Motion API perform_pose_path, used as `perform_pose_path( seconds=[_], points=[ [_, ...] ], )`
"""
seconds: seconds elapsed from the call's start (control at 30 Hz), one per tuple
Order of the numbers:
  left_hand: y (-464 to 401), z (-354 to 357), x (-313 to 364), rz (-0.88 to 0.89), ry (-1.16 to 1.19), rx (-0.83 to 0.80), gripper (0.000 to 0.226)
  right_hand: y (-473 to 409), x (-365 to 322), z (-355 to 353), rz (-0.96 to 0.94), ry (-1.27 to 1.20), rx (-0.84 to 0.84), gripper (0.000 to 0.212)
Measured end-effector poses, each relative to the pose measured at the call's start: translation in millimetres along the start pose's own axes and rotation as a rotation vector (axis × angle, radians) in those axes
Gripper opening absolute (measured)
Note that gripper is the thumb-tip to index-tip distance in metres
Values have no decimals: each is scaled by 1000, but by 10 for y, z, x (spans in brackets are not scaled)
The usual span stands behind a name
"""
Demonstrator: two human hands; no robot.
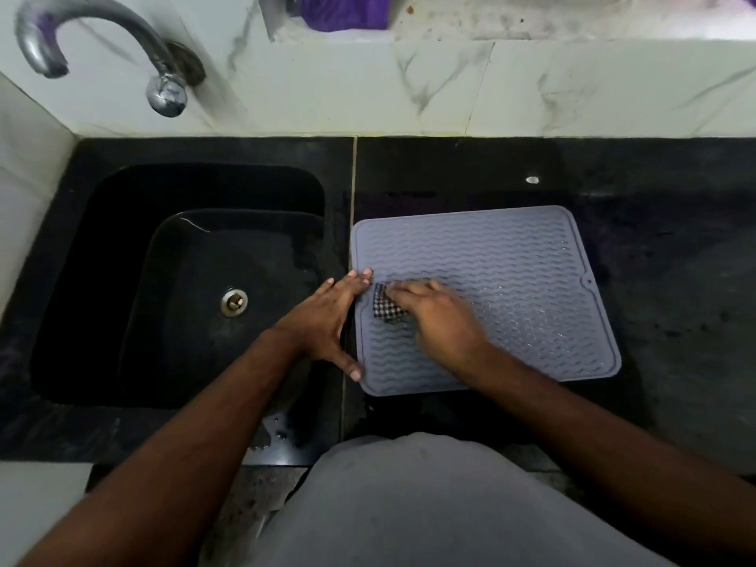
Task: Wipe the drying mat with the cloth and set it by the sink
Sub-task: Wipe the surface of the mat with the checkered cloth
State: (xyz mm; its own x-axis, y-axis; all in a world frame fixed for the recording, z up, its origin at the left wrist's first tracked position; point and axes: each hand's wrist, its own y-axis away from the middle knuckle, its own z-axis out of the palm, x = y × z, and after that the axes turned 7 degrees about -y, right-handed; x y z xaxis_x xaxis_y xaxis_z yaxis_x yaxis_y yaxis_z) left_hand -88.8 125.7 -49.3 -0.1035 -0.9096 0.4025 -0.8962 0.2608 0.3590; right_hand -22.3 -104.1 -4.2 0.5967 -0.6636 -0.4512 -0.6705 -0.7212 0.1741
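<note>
A grey ribbed drying mat lies flat on the black counter, just right of the sink. My right hand presses a small black-and-white checked cloth onto the mat's left part; most of the cloth is hidden under my fingers. My left hand lies flat with fingers spread along the mat's left edge, fingertips and thumb touching it. Water drops glisten on the mat's middle.
A black sink with a metal drain fills the left. A curved metal tap hangs above it. White marble tiles form the back wall. A purple cloth sits on the ledge above. Black counter extends right.
</note>
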Motion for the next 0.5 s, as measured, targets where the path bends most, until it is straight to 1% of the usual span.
perform_pose_path(
  seconds=[0.03,0.07,0.17,0.27,0.3,0.37,0.43,0.5],
  points=[
    [-2,-13,-11,-2,-7,-15,163,-45,-68,82,4,-3,24,73],
    [-4,-16,-17,-4,-10,-25,164,-60,-129,191,-13,9,14,70],
    [-17,10,-18,-9,-28,-36,164,17,-218,481,-98,99,-73,60],
    [-32,7,-42,-12,-62,-54,166,161,-166,513,-244,138,-36,46],
    [-38,0,-55,-6,-73,-63,167,238,-137,506,-295,134,-34,47],
    [-58,-15,-75,9,-96,-87,169,399,-82,486,-367,109,-143,55],
    [-79,-50,-86,24,-118,-119,169,470,-50,401,-403,89,-297,54],
    [-97,-85,-89,29,-138,-141,166,429,-29,236,-429,92,-388,51]
  ],
)
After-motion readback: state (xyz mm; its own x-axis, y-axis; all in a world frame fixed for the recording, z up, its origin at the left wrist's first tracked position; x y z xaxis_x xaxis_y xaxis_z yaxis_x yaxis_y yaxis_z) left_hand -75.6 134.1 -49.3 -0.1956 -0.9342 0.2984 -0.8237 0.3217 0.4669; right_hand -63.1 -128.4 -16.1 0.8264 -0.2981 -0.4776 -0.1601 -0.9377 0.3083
